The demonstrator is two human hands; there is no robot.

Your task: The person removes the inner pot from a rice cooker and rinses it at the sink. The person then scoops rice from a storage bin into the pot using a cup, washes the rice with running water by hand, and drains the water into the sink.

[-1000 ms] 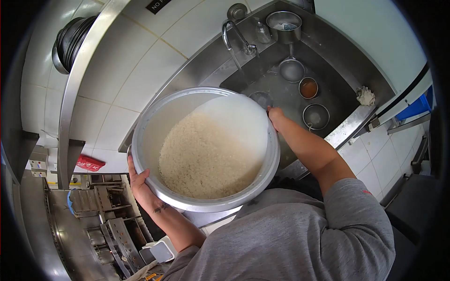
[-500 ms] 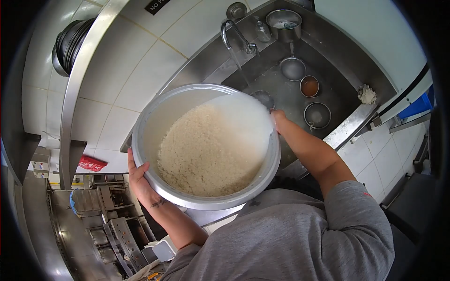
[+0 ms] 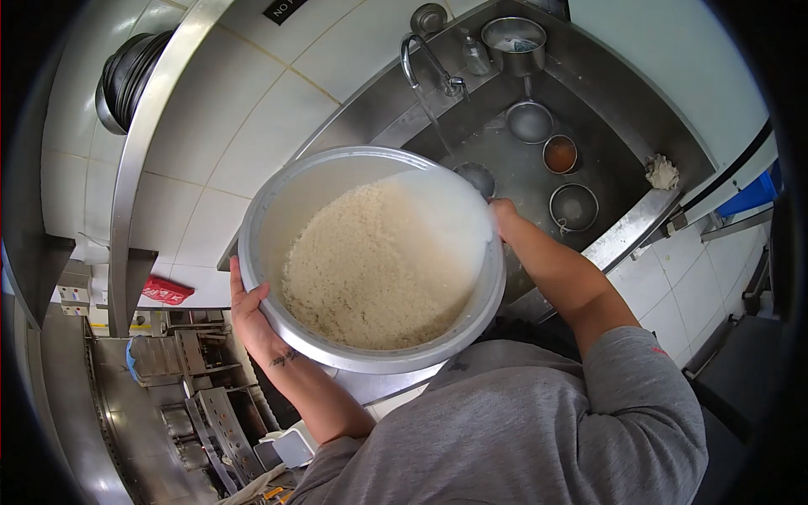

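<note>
A large metal pot (image 3: 370, 362) is tilted toward the sink between my two hands. Wet white rice (image 3: 353, 269) is heaped over its lower left side, and cloudy water (image 3: 446, 219) pools against the upper right wall. My left hand (image 3: 251, 307) grips the pot's left side, thumb near the rim and fingers on the outside. At the right rim, my right hand (image 3: 502, 217) holds the pot, its fingers mostly hidden. Whether water spills past that rim I cannot tell.
A running faucet (image 3: 429, 63) pours into the metal sink (image 3: 497, 223). In the sink stand a steel pot (image 3: 515, 59), a round ladle or pan (image 3: 529, 122), a cup of brown liquid (image 3: 560, 155) and a round strainer (image 3: 574, 207). A crumpled cloth (image 3: 661, 172) lies on its edge.
The view has shifted slightly. Both hands keep their hold on the tilted pot, and the cloudy water appears to reach a little less far over the rice.
</note>
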